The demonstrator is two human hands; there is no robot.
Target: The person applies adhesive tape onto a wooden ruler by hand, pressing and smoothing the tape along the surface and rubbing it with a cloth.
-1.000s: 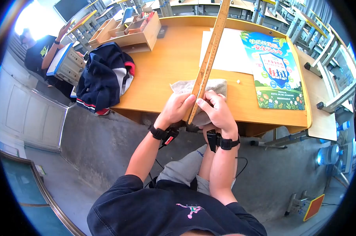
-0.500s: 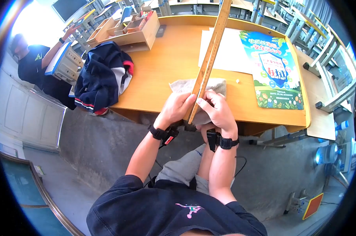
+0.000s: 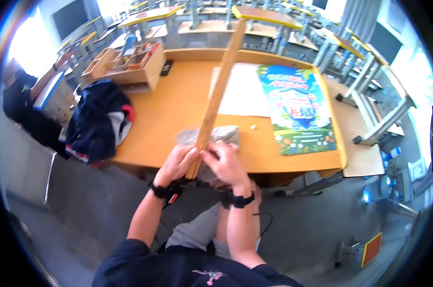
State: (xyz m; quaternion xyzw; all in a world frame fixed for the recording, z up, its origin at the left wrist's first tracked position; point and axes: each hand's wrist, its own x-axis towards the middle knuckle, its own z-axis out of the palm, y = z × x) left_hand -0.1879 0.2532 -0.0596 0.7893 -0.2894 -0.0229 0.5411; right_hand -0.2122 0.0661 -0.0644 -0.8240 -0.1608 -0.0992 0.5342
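A long wooden ruler (image 3: 217, 95) slants upward from my hands over the front edge of the desk. My left hand (image 3: 177, 163) pinches its lower part from the left side. From the right, my right hand (image 3: 225, 162) grips the same part with thumb and fingers. Behind the hands, a grey cloth (image 3: 230, 135) lies at the desk's front edge, partly hidden by them and the ruler. Both wrists carry black straps with small devices.
The orange desk (image 3: 173, 105) holds a wooden organiser (image 3: 137, 71), a dark jacket (image 3: 94, 117), white paper (image 3: 245, 93), a colourful poster (image 3: 297, 112) and a small white piece (image 3: 254, 127). Another person (image 3: 23, 95) is at the left. Water bottles (image 3: 379, 190) stand at the right.
The view has shifted, so desk and hands appear further left and lower. The ruler now shows its plain, unmarked-looking face, blurred, instead of its scale markings. Both hands keep their hold on it.
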